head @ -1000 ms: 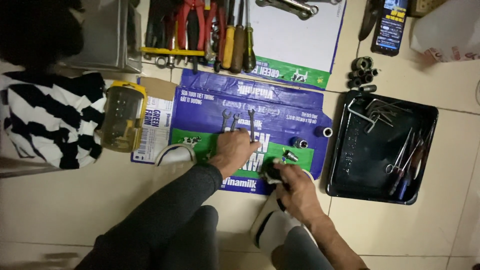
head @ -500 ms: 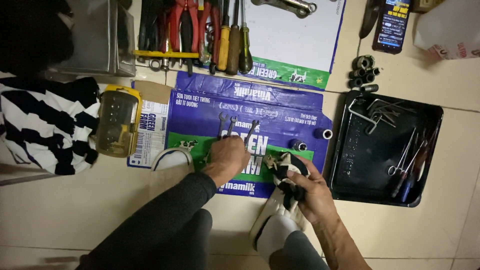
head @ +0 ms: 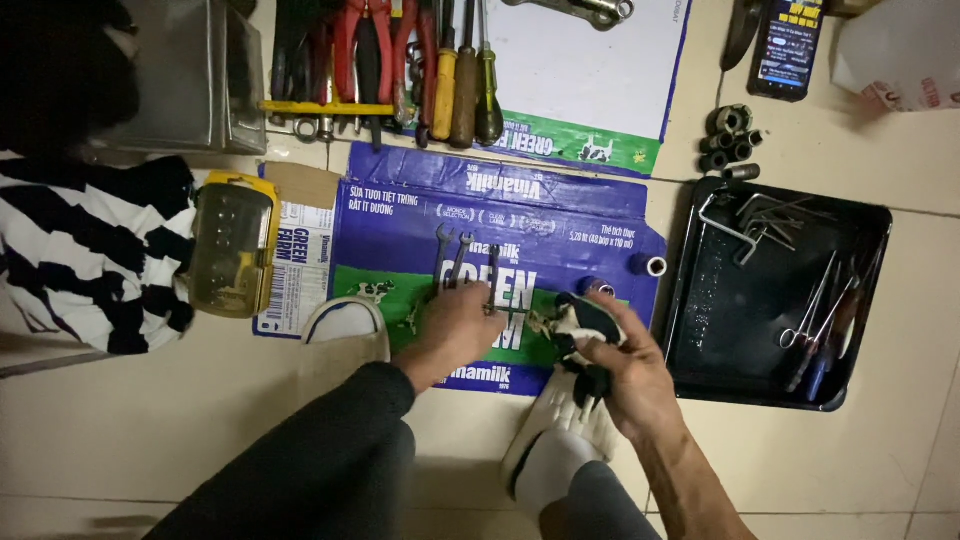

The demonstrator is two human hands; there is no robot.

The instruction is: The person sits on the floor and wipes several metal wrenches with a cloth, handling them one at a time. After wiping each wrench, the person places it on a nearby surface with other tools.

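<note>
we see three small open-ended wrenches (head: pixel 462 262) lying side by side on a flattened blue and green carton (head: pixel 500 215) spread on the tiled floor (head: pixel 200 410). our left hand (head: pixel 458 325) rests knuckles-up on the near ends of those wrenches, fingers curled down over them; whether it actually grips one we cannot tell. just to the right, our right hand (head: pixel 630 375) is closed around a dark cloth (head: pixel 585 350), which seems wrapped about a small part that we cannot make out. a short dark socket (head: pixel 598 286) stands just beyond this hand, and another socket with a pale opening (head: pixel 649 266) sits near the carton's right edge.

a white slipper (head: pixel 555 440) shows under the right hand, and a second slipper (head: pixel 345 325) lies left of the left hand. to the right, a black tray (head: pixel 700 330) holds hex keys (head: pixel 755 220) and slim tools. left of the carton sits a yellow clear-lidded case (head: pixel 232 248), beside a black and white striped cloth (head: pixel 85 250). farther off, pliers and screwdrivers (head: pixel 420 70) lie in a row, a cluster of loose sockets (head: pixel 728 140) stands above the tray, and a phone (head: pixel 785 45) lies nearby.
</note>
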